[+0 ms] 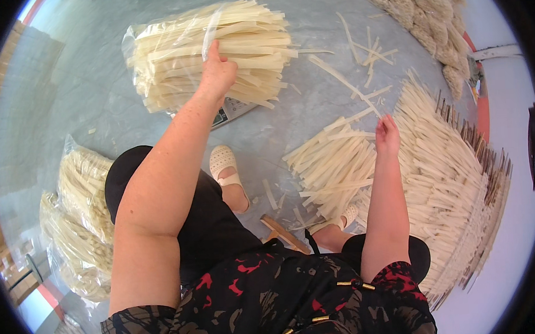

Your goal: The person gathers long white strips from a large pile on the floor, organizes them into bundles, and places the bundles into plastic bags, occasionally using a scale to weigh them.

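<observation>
A clear plastic bag (129, 46) filled with long, pale, flat strips (255, 43) lies on a scale (234, 110), which shows only at its near edge. Against the bag's whitish folded rim is my left hand (217, 73), index finger stretched and the others curled; it seems to grip the rim. To the right, my right hand (387, 136) has its fingertips pressed together on the end of a thin pale strip (370, 103). That hand is above the edge of a loose heap of similar strips (333, 157).
A large stacked pile of strips (441, 188) with dark stick ends stands at right. Full plastic bags (87, 182) sit at left. Bundled tan material (416, 8) lies at far right. Stray strips (373, 55) are scattered across the grey floor (93, 73). A wooden piece (283, 234) lies between my feet.
</observation>
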A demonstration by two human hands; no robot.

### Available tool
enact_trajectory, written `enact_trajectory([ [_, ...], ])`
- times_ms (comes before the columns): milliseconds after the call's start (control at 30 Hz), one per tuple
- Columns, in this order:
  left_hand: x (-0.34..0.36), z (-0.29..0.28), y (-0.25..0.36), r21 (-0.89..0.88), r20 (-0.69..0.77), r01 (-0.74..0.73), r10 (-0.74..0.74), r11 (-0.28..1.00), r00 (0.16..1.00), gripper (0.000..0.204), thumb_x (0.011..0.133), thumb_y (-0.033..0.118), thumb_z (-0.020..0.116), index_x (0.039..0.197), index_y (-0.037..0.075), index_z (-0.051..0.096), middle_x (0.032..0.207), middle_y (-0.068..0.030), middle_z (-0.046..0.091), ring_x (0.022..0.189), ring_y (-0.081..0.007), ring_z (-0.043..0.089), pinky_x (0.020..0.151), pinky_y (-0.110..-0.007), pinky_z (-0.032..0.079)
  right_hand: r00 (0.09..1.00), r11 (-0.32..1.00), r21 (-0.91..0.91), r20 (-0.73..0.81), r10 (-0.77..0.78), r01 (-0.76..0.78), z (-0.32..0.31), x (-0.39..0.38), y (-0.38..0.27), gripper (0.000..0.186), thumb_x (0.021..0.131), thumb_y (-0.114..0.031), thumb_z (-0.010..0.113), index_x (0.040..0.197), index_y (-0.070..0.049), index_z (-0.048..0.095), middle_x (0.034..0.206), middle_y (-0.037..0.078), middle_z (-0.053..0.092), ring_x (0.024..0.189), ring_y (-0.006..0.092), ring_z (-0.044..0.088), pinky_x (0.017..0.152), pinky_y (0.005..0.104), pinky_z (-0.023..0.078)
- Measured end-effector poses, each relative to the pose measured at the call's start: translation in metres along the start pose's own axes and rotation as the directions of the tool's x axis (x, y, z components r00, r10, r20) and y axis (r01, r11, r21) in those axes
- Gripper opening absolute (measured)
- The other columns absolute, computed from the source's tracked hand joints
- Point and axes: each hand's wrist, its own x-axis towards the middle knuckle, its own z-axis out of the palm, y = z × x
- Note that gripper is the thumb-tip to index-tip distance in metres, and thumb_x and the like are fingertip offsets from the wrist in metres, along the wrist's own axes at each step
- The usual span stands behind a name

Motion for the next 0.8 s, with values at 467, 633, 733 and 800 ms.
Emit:
enact_trajectory([
  [467,-0.107,0.078,-0.044,0.231,0.756,-0.583,0.233,0.779,0.611,0.041,0.087,0.019,0.055,0.127,0.013,0.057,0.101,-0.0128,0.066,0.096,-0.0298,0.064,0.084,-0.039,0.050,0.760,0.802,-0.246,-0.259,-0.596,0.545,-0.001,-0.124,-0.065,0.022,0.093,-0.007,0.063,0.114,-0.001,0.060,0.097,0.009,0.066,0.078,0.0116,0.061,0.072,0.0230,0.054],
  [633,-0.154,0.074,-0.047,0.315,0.914,-0.683,-0.016,0.659,0.407,0.041,0.088,0.019,0.050,0.128,0.014,0.057,0.112,-0.0139,0.063,0.106,-0.0335,0.061,0.089,-0.044,0.049,0.484,0.139,-0.715,0.305,-0.820,0.686,0.031,-0.157,-0.098,0.016,0.093,-0.007,0.062,0.107,-0.002,0.067,0.095,0.005,0.069,0.077,0.0100,0.060,0.071,0.0218,0.049],
  [733,-0.163,0.072,-0.042,0.313,0.943,-0.744,-0.102,0.590,0.316,0.042,0.088,0.019,0.052,0.130,0.015,0.056,0.118,-0.0140,0.060,0.110,-0.0324,0.059,0.091,-0.044,0.048,0.452,-0.094,-0.729,0.515,-0.729,0.678,0.027,-0.164,-0.063,0.015,0.091,-0.004,0.062,0.105,-0.004,0.069,0.091,0.004,0.070,0.074,0.0087,0.059,0.067,0.0222,0.047],
  [800,-0.166,0.070,-0.042,0.317,0.941,-0.763,-0.086,0.563,0.328,0.039,0.090,0.022,0.056,0.127,0.009,0.056,0.111,-0.0161,0.061,0.105,-0.0351,0.059,0.088,-0.045,0.048,0.624,0.068,-0.724,0.538,-0.566,0.686,0.016,-0.170,-0.009,0.019,0.089,-0.004,0.060,0.106,-0.006,0.069,0.086,0.007,0.070,0.066,0.0089,0.055,0.061,0.0241,0.046],
])
